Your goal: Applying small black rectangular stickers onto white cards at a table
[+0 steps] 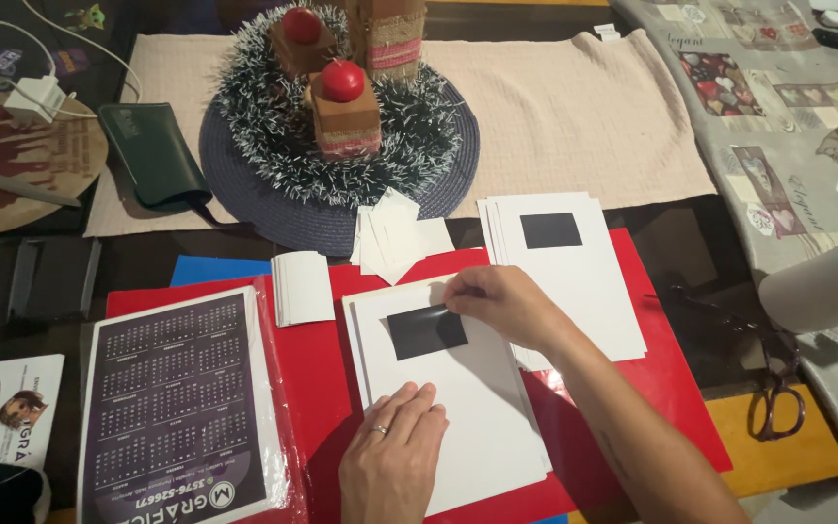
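My left hand (pixel 395 451), with a ring on one finger, lies flat on the lower part of a white sheet (pixel 467 408) that rests on a red folder (pixel 327 388). My right hand (pixel 506 306) pinches the upper right corner of a black rectangle (pixel 424 332) lying on that sheet. Behind, a stack of white sheets (pixel 579 277) carries another black rectangle (pixel 551 230) on top. A small pile of white cards (pixel 303 287) and loose white slips (pixel 395 238) lie near the sheet's far edge.
A dark printed calendar in a clear sleeve (pixel 181 408) lies at left. A tinsel wreath centrepiece (pixel 337 116) with red-topped blocks sits on a round mat behind. A green wallet (pixel 152 155) lies at far left, black scissors (pixel 773 388) at right, and a patterned cloth (pixel 788 126) beyond.
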